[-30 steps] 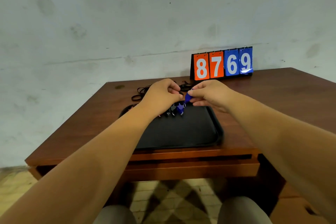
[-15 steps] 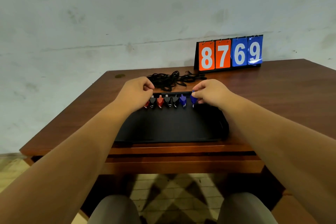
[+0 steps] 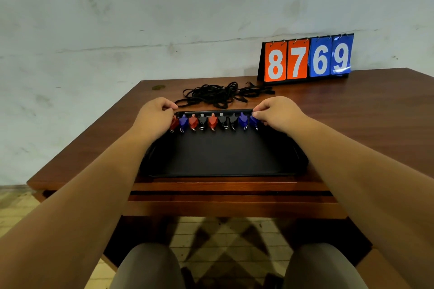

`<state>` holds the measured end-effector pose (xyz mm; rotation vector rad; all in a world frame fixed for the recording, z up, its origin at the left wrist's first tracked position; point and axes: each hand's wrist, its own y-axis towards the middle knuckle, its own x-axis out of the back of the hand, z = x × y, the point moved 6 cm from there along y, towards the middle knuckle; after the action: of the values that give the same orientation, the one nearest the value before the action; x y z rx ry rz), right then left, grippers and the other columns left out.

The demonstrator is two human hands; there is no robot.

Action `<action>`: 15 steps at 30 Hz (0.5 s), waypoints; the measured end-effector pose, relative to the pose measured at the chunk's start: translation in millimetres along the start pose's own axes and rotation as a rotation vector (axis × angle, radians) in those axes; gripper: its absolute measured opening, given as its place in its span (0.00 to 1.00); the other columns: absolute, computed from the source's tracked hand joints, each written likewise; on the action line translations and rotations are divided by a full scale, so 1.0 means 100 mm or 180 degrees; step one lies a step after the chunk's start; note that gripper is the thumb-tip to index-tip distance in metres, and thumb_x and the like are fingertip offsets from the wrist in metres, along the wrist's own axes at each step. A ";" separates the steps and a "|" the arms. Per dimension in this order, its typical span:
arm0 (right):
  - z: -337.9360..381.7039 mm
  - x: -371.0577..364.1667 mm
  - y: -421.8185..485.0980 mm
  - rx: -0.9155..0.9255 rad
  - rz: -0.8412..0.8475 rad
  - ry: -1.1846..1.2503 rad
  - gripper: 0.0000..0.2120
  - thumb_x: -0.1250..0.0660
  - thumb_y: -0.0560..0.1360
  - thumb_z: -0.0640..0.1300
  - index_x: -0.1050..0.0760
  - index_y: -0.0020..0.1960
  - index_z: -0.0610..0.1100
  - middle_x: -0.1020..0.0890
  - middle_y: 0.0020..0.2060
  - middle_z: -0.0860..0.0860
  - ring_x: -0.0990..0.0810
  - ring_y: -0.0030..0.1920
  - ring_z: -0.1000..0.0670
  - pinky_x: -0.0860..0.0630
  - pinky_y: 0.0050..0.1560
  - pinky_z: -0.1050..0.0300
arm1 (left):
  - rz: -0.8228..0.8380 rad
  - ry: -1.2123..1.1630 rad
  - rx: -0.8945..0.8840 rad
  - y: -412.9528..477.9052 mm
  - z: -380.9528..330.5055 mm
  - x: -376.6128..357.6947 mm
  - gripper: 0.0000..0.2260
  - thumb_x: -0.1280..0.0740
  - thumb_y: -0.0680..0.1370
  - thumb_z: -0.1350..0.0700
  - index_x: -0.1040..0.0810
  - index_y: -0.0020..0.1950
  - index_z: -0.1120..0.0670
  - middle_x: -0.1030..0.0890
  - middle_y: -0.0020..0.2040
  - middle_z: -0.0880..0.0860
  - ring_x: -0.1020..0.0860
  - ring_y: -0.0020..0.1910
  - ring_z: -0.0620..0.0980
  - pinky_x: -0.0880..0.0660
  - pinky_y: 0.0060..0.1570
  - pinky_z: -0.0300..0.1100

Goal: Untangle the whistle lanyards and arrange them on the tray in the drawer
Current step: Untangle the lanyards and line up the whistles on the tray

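A black rectangular plastic tray (image 3: 223,157) lies flat on the brown wooden worktop (image 3: 352,112), close to the worktop's front edge, and I place everything else against that tray. Just inside the tray's far rim stands a row of nine small plastic whistles (image 3: 212,121), close side by side. From the tray's left end they run red, blue, red, black, red, black, black, blue, blue, each with its mouthpiece toward the far rim and a small metal ring at its near end. My left grip (image 3: 155,116) sits at the tray's far left corner, fingers curled with their tips at the rim. The hand covers part of the end red whistle (image 3: 174,123), and I cannot tell whether that grip holds it or only rests against it. My right grip (image 3: 279,114) is at the row's right end, narrow, thumb and forefinger pinched on the far tip of the last blue whistle (image 3: 253,121). Just beyond the tray's far edge, on bare wood, lies a loose tangle of black cord lanyards (image 3: 220,95), one loop trailing toward the tray's far left corner. Farther back, to the tray's right, stands a flip scoreboard (image 3: 307,58) with orange cards 8 and 7 and blue cards 6 and 9. My forearms cross the tray's near corners.
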<state>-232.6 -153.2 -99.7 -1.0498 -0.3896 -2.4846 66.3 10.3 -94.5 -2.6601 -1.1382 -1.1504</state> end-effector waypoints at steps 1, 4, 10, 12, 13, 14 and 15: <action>0.00 -0.01 0.00 -0.0005 -0.0006 -0.0003 0.10 0.29 0.84 0.46 0.15 0.64 0.49 0.16 0.55 0.53 0.18 0.57 0.50 0.20 0.66 0.48 | -0.0026 -0.0057 0.0067 0.00 0.03 0.00 0.15 0.40 0.84 0.61 0.15 0.56 0.46 0.16 0.59 0.48 0.19 0.55 0.48 0.26 0.50 0.40; -0.01 -0.01 0.01 -0.0025 -0.0028 -0.0008 0.10 0.29 0.84 0.47 0.15 0.64 0.49 0.15 0.55 0.52 0.17 0.57 0.49 0.20 0.66 0.46 | -0.0048 -0.0141 0.0171 0.00 0.08 -0.02 0.17 0.42 0.84 0.64 0.16 0.57 0.48 0.16 0.60 0.49 0.19 0.59 0.49 0.25 0.56 0.42; -0.06 -0.02 0.02 -0.0149 -0.0113 0.0225 0.09 0.29 0.83 0.48 0.14 0.60 0.48 0.13 0.46 0.51 0.15 0.47 0.51 0.21 0.49 0.58 | -0.0057 -0.0102 0.0074 -0.02 0.09 -0.07 0.18 0.43 0.83 0.67 0.17 0.57 0.49 0.16 0.60 0.51 0.19 0.59 0.50 0.25 0.52 0.38; -0.08 0.00 0.00 -0.0165 -0.0190 0.0342 0.08 0.30 0.84 0.48 0.14 0.58 0.47 0.13 0.45 0.50 0.14 0.46 0.51 0.20 0.51 0.57 | -0.0068 -0.0121 0.0073 -0.02 0.10 -0.07 0.19 0.43 0.83 0.67 0.17 0.55 0.49 0.16 0.59 0.50 0.19 0.57 0.49 0.27 0.46 0.35; -0.08 0.00 -0.01 -0.0166 -0.0212 0.0369 0.08 0.30 0.84 0.48 0.14 0.58 0.47 0.13 0.45 0.50 0.14 0.46 0.51 0.20 0.52 0.57 | -0.0070 -0.0122 0.0065 -0.02 0.11 -0.07 0.19 0.43 0.82 0.68 0.17 0.54 0.48 0.16 0.58 0.50 0.19 0.57 0.49 0.28 0.45 0.34; -0.08 0.00 -0.02 -0.0157 -0.0232 0.0359 0.07 0.31 0.85 0.47 0.14 0.57 0.47 0.13 0.45 0.50 0.14 0.46 0.51 0.20 0.52 0.57 | -0.0061 -0.0116 0.0053 -0.02 0.11 -0.07 0.20 0.43 0.82 0.68 0.17 0.52 0.47 0.16 0.57 0.50 0.19 0.57 0.49 0.27 0.46 0.35; -0.08 0.00 -0.03 -0.0145 -0.0257 0.0331 0.07 0.32 0.85 0.47 0.15 0.56 0.48 0.13 0.44 0.51 0.14 0.46 0.52 0.20 0.52 0.57 | -0.0045 -0.0108 0.0038 -0.02 0.12 -0.07 0.21 0.44 0.81 0.69 0.18 0.51 0.46 0.16 0.56 0.49 0.19 0.58 0.50 0.26 0.49 0.36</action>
<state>-239.2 -153.8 -105.5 -0.9344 -0.3518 -2.6182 69.4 11.0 -108.1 -2.6772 -1.1671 -1.1011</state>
